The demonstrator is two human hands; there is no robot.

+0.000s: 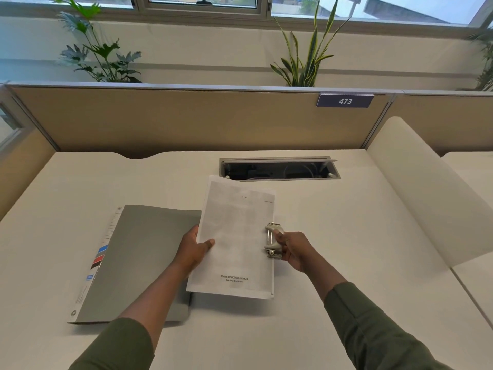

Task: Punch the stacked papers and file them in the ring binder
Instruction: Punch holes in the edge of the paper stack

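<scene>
A stack of white printed papers (237, 236) lies in the middle of the desk, tilted slightly, its text upside down to me. My left hand (196, 249) grips the stack's left edge, thumb on top. A small grey-and-metal hole punch (272, 240) sits over the stack's right edge. My right hand (292, 251) is closed on the punch from the right. A grey ring binder (133, 263) lies shut on the desk to the left, its labelled spine facing left; the papers overlap its right edge.
An open cable hatch (280, 168) is set into the white desk (346, 236) just beyond the papers. A tan partition (186, 118) with a "473" sign (345, 100) closes off the back. A white rounded panel (421, 188) rises at the right.
</scene>
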